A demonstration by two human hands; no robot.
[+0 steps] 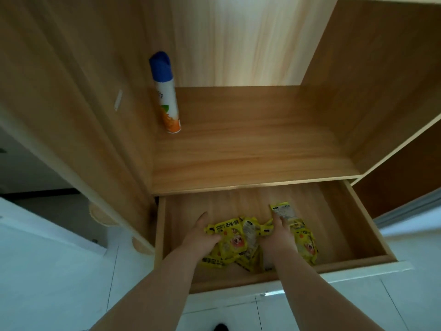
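Inside near wooden drawer [160,235]: gathering yellow plastic snack packets [235,243], left hand [202,238] and right hand [278,237] gripping them; best scooping under edges.

Forearms [152,290], left hand [202,240] and right hand [278,237] are bare.

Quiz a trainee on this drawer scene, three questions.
1. True or false: the can lies inside the drawer.
2. How many hands grip the packets? A) none B) one C) two
3. Fill in: the can's cap is ___.

Key:
1. False. It stands upright on the shelf above the drawer.
2. C. The left hand and the right hand both grip them.
3. Blue.
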